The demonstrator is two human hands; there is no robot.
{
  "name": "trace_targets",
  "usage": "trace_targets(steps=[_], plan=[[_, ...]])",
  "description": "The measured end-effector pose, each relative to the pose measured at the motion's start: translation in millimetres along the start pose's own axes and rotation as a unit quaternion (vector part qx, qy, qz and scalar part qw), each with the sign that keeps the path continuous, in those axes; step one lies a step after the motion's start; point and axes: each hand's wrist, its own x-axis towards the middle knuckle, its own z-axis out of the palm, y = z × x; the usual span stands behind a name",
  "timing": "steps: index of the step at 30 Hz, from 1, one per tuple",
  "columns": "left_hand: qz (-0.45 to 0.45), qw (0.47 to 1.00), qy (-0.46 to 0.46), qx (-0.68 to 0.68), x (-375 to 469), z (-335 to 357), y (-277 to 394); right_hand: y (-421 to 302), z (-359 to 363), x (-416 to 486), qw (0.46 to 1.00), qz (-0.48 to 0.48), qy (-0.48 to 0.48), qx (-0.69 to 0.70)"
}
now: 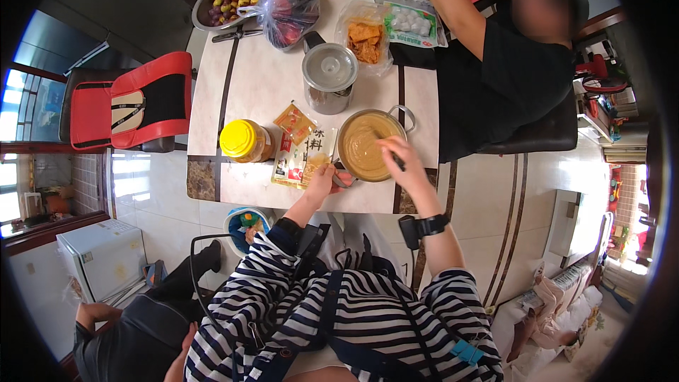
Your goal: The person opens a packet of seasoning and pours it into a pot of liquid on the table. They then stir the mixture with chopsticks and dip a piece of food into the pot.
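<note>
A steel pot [366,146] of thick tan sauce stands near the table's front edge. My right hand [404,162] is closed around the dark handle of a utensil whose lower end is in the sauce. With my left hand [323,183] I hold the pot's near loop handle [347,182]. Left of the pot lie a printed seasoning packet [289,167] and a small brown sachet [295,124]. A jar with a yellow lid [237,140] stands beside them. Behind the pot is a steel canister with a clear lid [330,77].
Farther back are a steel bowl of fruit [199,8], a knotted plastic bag [289,16], a tray of orange-brown food [366,45] and a bag of white balls [411,21]. One person [509,74] sits at the right, another [140,329] at lower left. A bin [231,223] stands below the table.
</note>
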Motion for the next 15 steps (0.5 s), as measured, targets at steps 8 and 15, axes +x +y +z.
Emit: trace_targets(steps=[8, 15], plan=[[0.002, 0.999, 0.039, 0.025, 7.1, 4.7, -1.9, 5.4, -9.8, -18.1, 0.99, 0.001, -0.118, 0.077], [0.01, 0.997, 0.057, 0.053, 6.3, 6.2, 1.4, 29.1, -18.5, -17.4, 0.977, 0.017, -0.212, 0.005]])
